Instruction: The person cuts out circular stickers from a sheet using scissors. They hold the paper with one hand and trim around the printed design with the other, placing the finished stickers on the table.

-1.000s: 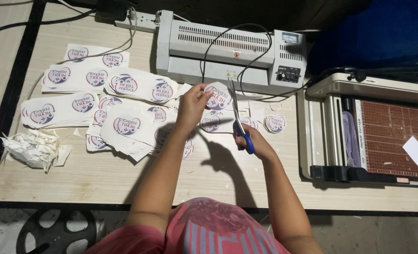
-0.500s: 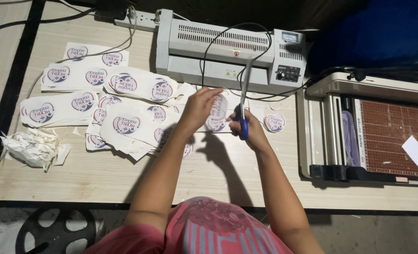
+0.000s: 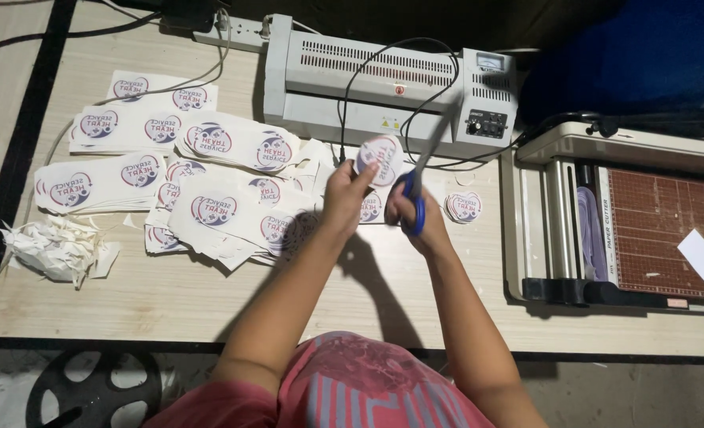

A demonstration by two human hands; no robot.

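Note:
My left hand (image 3: 344, 198) holds a round printed sticker (image 3: 380, 160) up above the wooden table (image 3: 209, 293). My right hand (image 3: 415, 218) grips blue-handled scissors (image 3: 417, 186), blades pointing up and away along the sticker's right edge. Under and left of my hands lie several cut strips of printed round logos (image 3: 217, 210). A small stack of cut round stickers (image 3: 463, 206) rests just right of my right hand.
A white laminator (image 3: 384, 83) with black cables stands at the back, a power strip (image 3: 225, 33) behind it. A paper trimmer (image 3: 629, 218) sits at the right. A heap of white paper offcuts (image 3: 55, 247) lies at the left edge. A black reel (image 3: 90, 388) lies on the floor.
The scissors have swung from pointing down toward me to pointing up beside the sticker. My left hand has turned the round sticker and raised it a little.

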